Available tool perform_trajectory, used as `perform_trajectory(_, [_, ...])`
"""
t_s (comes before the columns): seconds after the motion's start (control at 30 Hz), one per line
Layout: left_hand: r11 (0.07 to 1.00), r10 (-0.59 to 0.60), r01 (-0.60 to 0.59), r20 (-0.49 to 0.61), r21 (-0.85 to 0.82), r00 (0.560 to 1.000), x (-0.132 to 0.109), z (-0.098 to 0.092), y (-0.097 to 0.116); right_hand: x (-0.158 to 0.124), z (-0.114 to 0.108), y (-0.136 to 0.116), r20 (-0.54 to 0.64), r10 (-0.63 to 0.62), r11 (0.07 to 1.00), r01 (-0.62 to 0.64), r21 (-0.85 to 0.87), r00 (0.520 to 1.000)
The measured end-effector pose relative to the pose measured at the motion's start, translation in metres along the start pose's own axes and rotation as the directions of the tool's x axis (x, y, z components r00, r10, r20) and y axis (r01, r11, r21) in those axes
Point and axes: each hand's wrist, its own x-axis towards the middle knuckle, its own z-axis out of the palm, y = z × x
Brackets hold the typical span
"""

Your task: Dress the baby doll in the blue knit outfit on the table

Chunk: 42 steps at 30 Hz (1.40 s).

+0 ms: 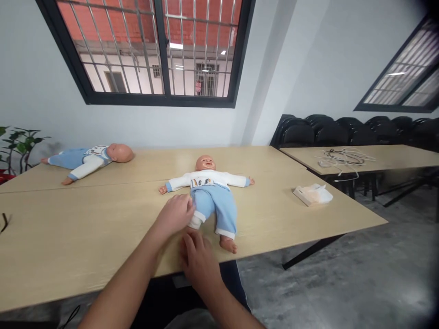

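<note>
1. Two hands are at work, both at one doll [207,182]. The left hand [176,212] has curled fingers against the trouser leg [205,203] on its side; its fingertips are hidden, so I cannot tell whether it grips the cloth.
2. The right hand [199,256], just nearer the wearer, bends its fingers at the end of that same leg, covering the foot; I cannot tell whether it grasps it.
3. The doll lies face up just beyond the hands, two arms spread. One bare foot [228,244] shows, right of the right hand.
4. Under doll and hands is one wooden worktop [270,183].
5. A second doll [98,160] lies on it, well to the left of the hands and farther off.
6. One white packet [313,195] sits well to their right.
7. Farther right, a second worktop [394,157] bears tangled cables [345,156].
8. Beyond that stand several black chairs [329,133]; far left of the hands, one plant [23,145].
</note>
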Motion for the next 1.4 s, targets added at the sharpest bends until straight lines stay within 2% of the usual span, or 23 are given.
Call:
perform_trajectory(0.1, [0.989, 0.050, -0.072, -0.164, -0.129, 0.985, -0.051, 0.009, 0.026, -0.006, -0.016, -0.007, 0.019, -0.090, 0.995, 0.089, 0.049, 0.996])
perform_trajectory(0.2, [0.965, 0.081, -0.130, -0.213, -0.228, 0.974, -0.091, 0.034, 0.043, -0.020, -0.046, 0.013, -0.105, -0.137, 0.975, 0.153, 0.160, 0.985])
perform_trajectory(0.27, [0.963, 0.138, -0.180, -0.206, -0.201, 0.969, -0.108, 0.056, 0.055, -0.023, -0.064, 0.043, -0.222, -0.028, 0.964, 0.085, 0.252, 0.975])
perform_trajectory(0.3, [0.964, 0.186, -0.218, -0.195, -0.156, 0.963, -0.113, 0.068, 0.062, -0.020, -0.070, 0.061, -0.268, 0.103, 0.947, -0.011, 0.322, 0.958])
perform_trajectory(0.33, [0.959, 0.241, -0.262, -0.177, -0.105, 0.954, -0.116, 0.080, 0.071, -0.014, -0.074, 0.079, -0.288, 0.261, 0.903, -0.128, 0.410, 0.921])
perform_trajectory(0.37, [0.950, 0.295, -0.307, -0.158, -0.060, 0.942, -0.117, 0.091, 0.079, -0.005, -0.075, 0.097, -0.297, 0.427, 0.830, -0.239, 0.505, 0.854])
perform_trajectory(0.4, [0.940, 0.335, -0.341, -0.145, -0.022, 0.931, -0.116, 0.102, 0.086, 0.005, -0.074, 0.114, -0.254, 0.553, 0.738, -0.325, 0.592, 0.794])
perform_trajectory(0.47, [0.926, 0.375, -0.375, -0.149, 0.029, 0.915, -0.112, 0.120, 0.097, 0.027, -0.068, 0.142, -0.148, 0.702, 0.550, -0.399, 0.734, 0.696])
perform_trajectory(0.5, [0.926, 0.378, -0.376, -0.161, 0.045, 0.912, -0.108, 0.127, 0.099, 0.038, -0.064, 0.151, -0.073, 0.743, 0.439, -0.402, 0.803, 0.666])
perform_trajectory(0.53, [0.928, 0.373, -0.370, -0.177, 0.054, 0.911, -0.105, 0.133, 0.099, 0.047, -0.059, 0.157, 0.010, 0.749, 0.336, -0.392, 0.856, 0.663])
perform_trajectory(0.57, [0.930, 0.367, -0.362, -0.195, 0.060, 0.910, -0.102, 0.137, 0.098, 0.054, -0.056, 0.160, 0.100, 0.726, 0.236, -0.384, 0.893, 0.680])
perform_trajectory(0.67, [0.939, 0.345, -0.338, -0.235, 0.070, 0.909, -0.098, 0.141, 0.088, 0.067, -0.047, 0.159, 0.349, 0.545, -0.034, -0.395, 0.918, 0.763])
perform_trajectory(0.73, [0.942, 0.335, -0.326, -0.268, 0.081, 0.903, -0.101, 0.139, 0.079, 0.069, -0.043, 0.156, 0.431, 0.456, -0.177, -0.395, 0.901, 0.779])
perform_trajectory(0.8, [0.947, 0.323, -0.306, -0.319, 0.103, 0.891, -0.106, 0.135, 0.070, 0.069, -0.039, 0.155, 0.456, 0.425, -0.264, -0.375, 0.889, 0.782])
perform_trajectory(0.9, [0.949, 0.314, -0.269, -0.427, 0.164, 0.848, -0.115, 0.127, 0.056, 0.067, -0.033, 0.156, 0.484, 0.352, -0.287, -0.400, 0.870, 0.801])
perform_trajectory(1.0, [0.948, 0.318, -0.252, -0.490, 0.196, 0.812, -0.120, 0.120, 0.043, 0.064, -0.032, 0.155, 0.482, 0.275, -0.204, -0.439, 0.875, 0.832])
perform_trajectory(1.13, [0.949, 0.314, -0.262, -0.494, 0.173, 0.811, -0.121, 0.109, 0.026, 0.064, -0.034, 0.150, 0.473, 0.230, -0.094, -0.464, 0.881, 0.851])
perform_trajectory(1.23, [0.952, 0.287, -0.298, -0.517, 0.063, 0.806, -0.124, 0.102, 0.013, 0.064, -0.035, 0.145, 0.464, 0.220, -0.048, -0.466, 0.884, 0.858])
perform_trajectory(1.27, [0.957, 0.237, -0.289, -0.530, -0.015, 0.814, -0.126, 0.100, 0.008, 0.064, -0.035, 0.144, 0.455, 0.220, -0.030, -0.460, 0.887, 0.863])
perform_trajectory(1.33, [0.948, 0.058, -0.211, -0.524, -0.239, 0.850, -0.131, 0.094, 0.000, 0.063, -0.033, 0.143, 0.427, 0.238, 0.021, -0.444, 0.896, 0.872])
perform_trajectory(1.4, [0.853, -0.168, -0.094, -0.441, -0.514, 0.882, -0.135, 0.087, -0.007, 0.063, -0.030, 0.142, 0.390, 0.289, 0.085, -0.429, 0.899, 0.875])
